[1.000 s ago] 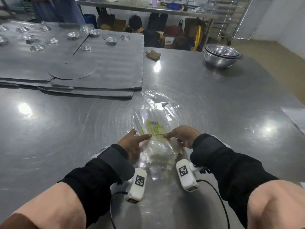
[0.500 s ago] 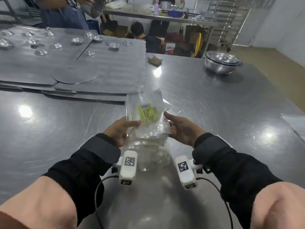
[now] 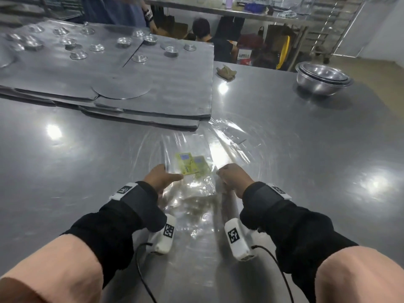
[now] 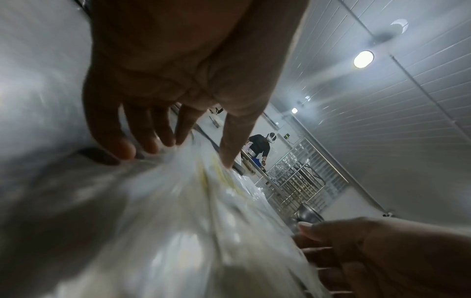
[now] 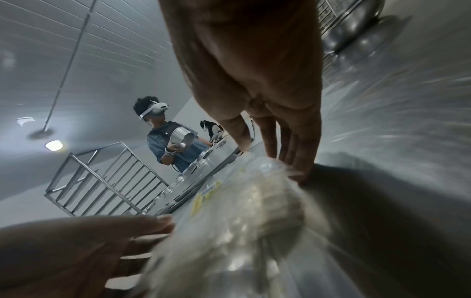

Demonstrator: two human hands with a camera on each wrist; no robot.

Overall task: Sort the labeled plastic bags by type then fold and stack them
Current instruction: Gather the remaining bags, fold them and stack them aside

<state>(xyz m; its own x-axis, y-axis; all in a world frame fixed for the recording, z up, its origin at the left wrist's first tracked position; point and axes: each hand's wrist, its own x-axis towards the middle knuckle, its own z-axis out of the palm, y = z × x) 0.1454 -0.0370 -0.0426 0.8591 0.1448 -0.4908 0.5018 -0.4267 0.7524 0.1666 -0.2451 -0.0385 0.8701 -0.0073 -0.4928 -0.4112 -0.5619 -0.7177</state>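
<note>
Steel table (image 3: pixel 306 162), glossy, with lamp glare in several spots. Grey ridged sheets (image 3: pixel 153 84) are stacked at the far left, small metal cups (image 3: pixel 77 55) scattered on top. Nested steel bowls (image 3: pixel 323 78) are set at the far right; a crumpled brown cloth (image 3: pixel 226 72) lies near the far edge. Beyond the table a second bench, racks and a person in a headset holding a metal pan (image 5: pixel 181 136) are seen.

Half a second ago the clear bags were held up off the table between both hands; now the pile of clear plastic bags (image 3: pixel 192 189) is laid flat on the steel, yellow labels (image 3: pixel 192 166) face up, and the hands have been lowered with it.

Left hand (image 3: pixel 160 178): fingers are extended and only slightly bent, tips pressed onto the pile's left edge, thumb stretched toward the labels. Right hand (image 3: pixel 234 177): fingers likewise held straight, tips pressed down on the pile's right edge. Nothing is seen pinched by either hand. A further loose bag (image 3: pixel 229 132) is spread just beyond the pile.
</note>
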